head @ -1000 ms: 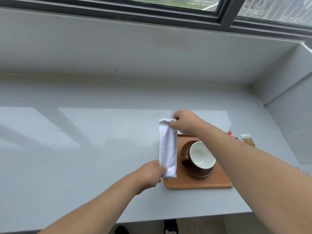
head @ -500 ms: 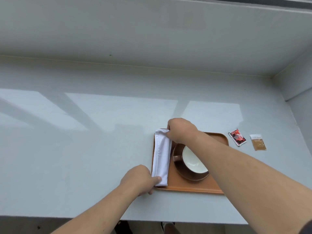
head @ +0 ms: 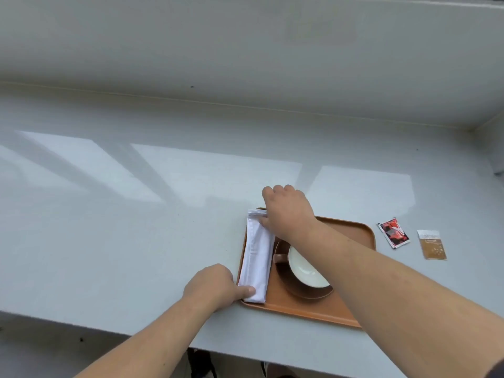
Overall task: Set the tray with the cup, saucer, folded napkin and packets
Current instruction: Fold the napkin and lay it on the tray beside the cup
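Orange tray [head: 351,233] near the front edge of a grey counter [head: 136,241], its near rim close to that edge; wide bare counter lies to the left and behind, up to the back wall [head: 245,50]. On the tray, a folded white napkin [head: 257,257] lies lengthwise along the left rim. Left hand [head: 215,285], curled, presses its thumb on the napkin's near end; whether the fingers grip underneath cannot be told. Right hand [head: 289,214], fingers bent, rests fingertips on the napkin's far end, its forearm crossing above the tray. Beside the napkin, a brown saucer [head: 311,293] carries a cup [head: 302,266] with white interior, handle toward the napkin. The tray's right portion is bare. Two packets lie on the counter right of the tray, apart from it: red packet [head: 393,232], then brown packet [head: 432,244].
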